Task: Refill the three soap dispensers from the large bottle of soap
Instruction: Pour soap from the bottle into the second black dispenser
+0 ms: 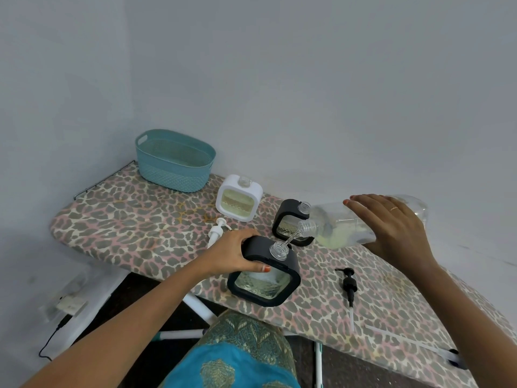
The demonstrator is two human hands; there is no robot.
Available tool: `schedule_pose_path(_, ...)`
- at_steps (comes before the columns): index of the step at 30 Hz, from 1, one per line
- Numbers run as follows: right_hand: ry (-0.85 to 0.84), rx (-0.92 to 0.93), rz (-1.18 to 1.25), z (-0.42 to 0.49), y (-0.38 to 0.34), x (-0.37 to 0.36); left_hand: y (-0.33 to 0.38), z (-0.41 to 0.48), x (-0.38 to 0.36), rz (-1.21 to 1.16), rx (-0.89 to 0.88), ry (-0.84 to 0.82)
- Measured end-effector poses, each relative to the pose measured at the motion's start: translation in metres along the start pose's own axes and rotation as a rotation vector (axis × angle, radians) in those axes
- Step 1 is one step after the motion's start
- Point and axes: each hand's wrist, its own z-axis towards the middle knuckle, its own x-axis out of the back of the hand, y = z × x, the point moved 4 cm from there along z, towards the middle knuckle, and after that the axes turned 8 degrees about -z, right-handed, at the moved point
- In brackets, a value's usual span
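Grey walls meet behind a leopard-print ironing board [134, 219]. Fingers [246, 235] of the left hand [237, 254] curl over the top of the near black dispenser [291, 264], with the thumb pressed on its front; it stands at the board's near edge. The right hand [391, 222] wraps close-set fingers [363, 203] round the large bottle [335, 225], which is tipped almost flat. A thin stream of soap [291, 240] runs from its mouth into the dispenser's open neck. Just behind stands a second black dispenser [285, 217], and a white dispenser [239, 201] stands toward the far edge. A white pump [216, 229] lies beside the left hand, and a black pump [349, 284] lies to the right. A teal basket [174, 163] sits at the far left corner.
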Motion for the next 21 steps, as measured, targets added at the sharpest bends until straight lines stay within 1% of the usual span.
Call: schedule_pose_path(21,-0.010,0.012,-0.012,-0.0005,0.0024,0.0042,0.0024,0.0002,-0.0016,0.024,-0.018,0.002)
